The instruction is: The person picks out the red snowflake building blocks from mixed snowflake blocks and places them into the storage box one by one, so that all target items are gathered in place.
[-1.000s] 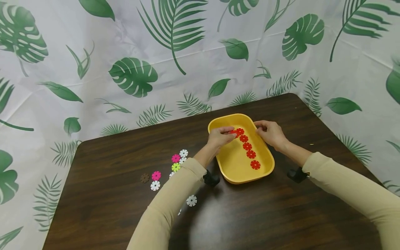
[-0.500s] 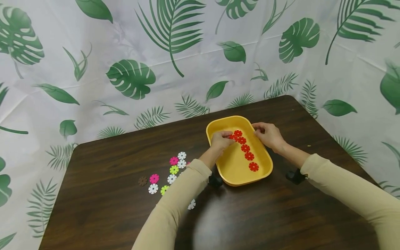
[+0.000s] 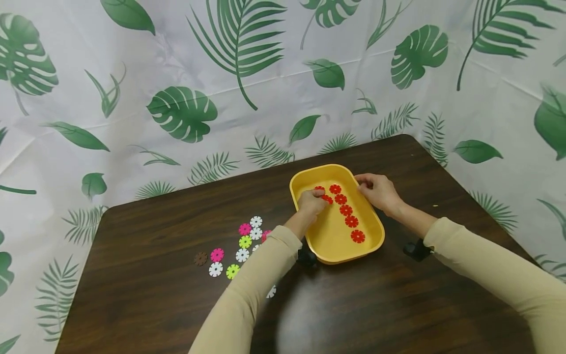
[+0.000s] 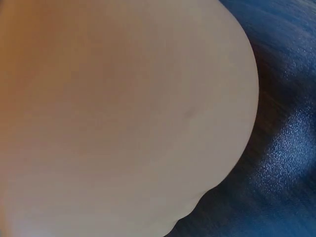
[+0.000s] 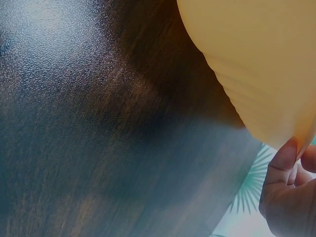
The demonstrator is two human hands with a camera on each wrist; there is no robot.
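Note:
A yellow plastic tray (image 3: 340,241) stands on the dark table. My left hand (image 3: 309,204) reaches over its left wall, thumb and index finger pinching a red notched disc (image 3: 327,199) in the upper left part. Another red disc (image 3: 319,188) lies right behind those fingertips. A line of several red discs (image 3: 346,210) runs down the tray's right half. On the tray's upper right rim, my right hand (image 3: 381,192) pinches the edge; the right wrist view shows its thumb (image 5: 285,155) at a yellowish edge. The left hand's fingers are hidden in the left wrist view.
Left of the tray, loose notched discs lie on the wooden table (image 3: 146,275): several white ones (image 3: 215,269), pink ones (image 3: 217,254), yellow-green ones (image 3: 232,272) and a brown one (image 3: 201,258). My left sleeve (image 3: 247,295) partly covers them. A leaf-patterned cloth (image 3: 265,73) hangs behind.
My left hand has shifted slightly left and down inside the tray, moving a red disc away from the top of the line. The right hand stays on the rim; the view shifts slightly.

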